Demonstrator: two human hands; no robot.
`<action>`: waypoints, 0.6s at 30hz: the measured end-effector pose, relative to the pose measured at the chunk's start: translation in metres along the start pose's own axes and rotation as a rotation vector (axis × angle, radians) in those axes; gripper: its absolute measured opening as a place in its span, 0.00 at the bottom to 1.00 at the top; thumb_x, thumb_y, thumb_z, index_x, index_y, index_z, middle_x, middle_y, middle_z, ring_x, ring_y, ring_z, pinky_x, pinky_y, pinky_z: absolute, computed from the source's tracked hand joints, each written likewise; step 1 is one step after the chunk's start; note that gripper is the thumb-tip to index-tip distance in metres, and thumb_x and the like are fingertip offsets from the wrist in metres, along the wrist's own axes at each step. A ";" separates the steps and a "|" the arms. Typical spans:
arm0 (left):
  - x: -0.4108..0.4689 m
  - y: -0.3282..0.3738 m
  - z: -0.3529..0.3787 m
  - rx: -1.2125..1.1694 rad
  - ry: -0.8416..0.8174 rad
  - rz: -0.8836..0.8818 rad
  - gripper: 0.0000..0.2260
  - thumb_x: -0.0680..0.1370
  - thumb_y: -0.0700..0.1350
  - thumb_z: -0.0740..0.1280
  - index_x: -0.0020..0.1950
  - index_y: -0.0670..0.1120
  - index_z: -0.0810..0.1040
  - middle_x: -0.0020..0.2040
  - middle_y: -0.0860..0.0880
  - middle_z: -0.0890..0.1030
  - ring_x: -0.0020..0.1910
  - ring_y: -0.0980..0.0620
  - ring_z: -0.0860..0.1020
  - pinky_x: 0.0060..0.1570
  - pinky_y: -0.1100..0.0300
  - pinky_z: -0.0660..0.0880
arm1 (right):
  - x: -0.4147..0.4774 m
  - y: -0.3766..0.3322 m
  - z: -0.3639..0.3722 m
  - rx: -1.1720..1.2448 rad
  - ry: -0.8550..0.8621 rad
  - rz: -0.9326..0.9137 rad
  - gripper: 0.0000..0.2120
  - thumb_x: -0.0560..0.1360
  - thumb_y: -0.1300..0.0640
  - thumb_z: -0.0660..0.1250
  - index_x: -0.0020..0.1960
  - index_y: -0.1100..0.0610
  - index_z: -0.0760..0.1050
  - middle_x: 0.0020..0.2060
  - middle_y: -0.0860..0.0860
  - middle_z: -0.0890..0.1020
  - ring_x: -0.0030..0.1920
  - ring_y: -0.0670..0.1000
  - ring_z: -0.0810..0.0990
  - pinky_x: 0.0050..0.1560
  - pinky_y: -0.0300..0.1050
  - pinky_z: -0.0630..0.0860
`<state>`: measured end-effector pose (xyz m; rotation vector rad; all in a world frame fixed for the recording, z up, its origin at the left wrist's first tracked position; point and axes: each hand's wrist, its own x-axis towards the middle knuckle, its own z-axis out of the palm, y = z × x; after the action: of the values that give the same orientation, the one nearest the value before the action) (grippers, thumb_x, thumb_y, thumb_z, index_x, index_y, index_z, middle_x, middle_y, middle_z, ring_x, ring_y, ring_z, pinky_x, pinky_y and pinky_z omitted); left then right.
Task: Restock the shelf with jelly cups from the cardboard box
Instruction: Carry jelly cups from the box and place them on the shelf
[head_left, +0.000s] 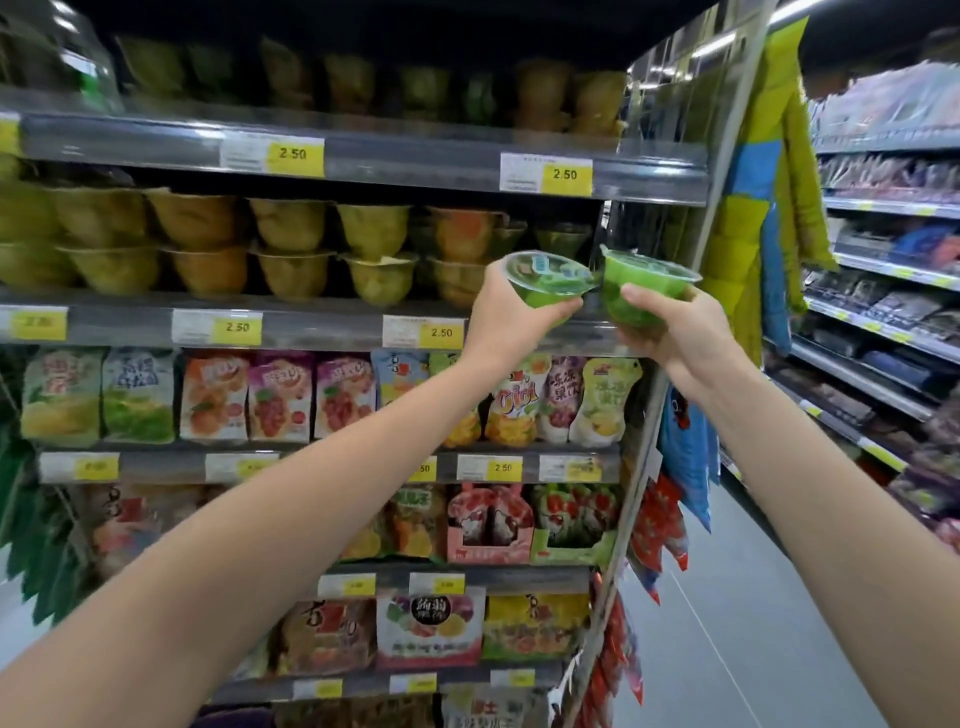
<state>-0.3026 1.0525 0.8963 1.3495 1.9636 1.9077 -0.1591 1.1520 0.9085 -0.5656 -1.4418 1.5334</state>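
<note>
Your left hand (511, 314) has its grip curled round a green jelly cup (545, 280), and your right hand (675, 332) grips a second green cup (641, 291) just beside it. You hold both up in front of the right end of the shelf (322, 326), near the stacked jelly cups (291, 244).

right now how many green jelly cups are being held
2. One green jelly cup in the left hand, a second green cup in the right hand, side by side. Neither hand seems to hide another.
</note>
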 end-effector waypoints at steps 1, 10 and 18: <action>0.006 -0.002 0.005 0.011 -0.003 0.003 0.32 0.68 0.50 0.78 0.66 0.47 0.67 0.57 0.54 0.75 0.53 0.59 0.73 0.43 0.75 0.67 | 0.006 0.001 -0.001 -0.001 0.012 -0.010 0.21 0.70 0.61 0.74 0.62 0.60 0.74 0.51 0.53 0.82 0.50 0.53 0.82 0.46 0.48 0.80; 0.056 -0.009 0.043 0.208 0.027 0.004 0.31 0.64 0.59 0.76 0.61 0.46 0.72 0.56 0.50 0.79 0.53 0.52 0.78 0.49 0.57 0.77 | 0.055 -0.004 -0.013 0.044 0.028 -0.061 0.15 0.73 0.62 0.71 0.59 0.59 0.74 0.50 0.51 0.82 0.50 0.48 0.82 0.53 0.49 0.80; 0.070 -0.010 0.055 0.401 0.017 0.042 0.29 0.66 0.62 0.72 0.62 0.50 0.72 0.59 0.49 0.78 0.55 0.45 0.78 0.47 0.54 0.75 | 0.099 0.003 -0.005 0.004 -0.079 -0.032 0.15 0.72 0.60 0.72 0.58 0.57 0.75 0.53 0.54 0.82 0.57 0.54 0.80 0.56 0.51 0.79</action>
<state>-0.3163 1.1397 0.9102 1.4718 2.4389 1.5989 -0.2020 1.2392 0.9296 -0.4817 -1.5006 1.5484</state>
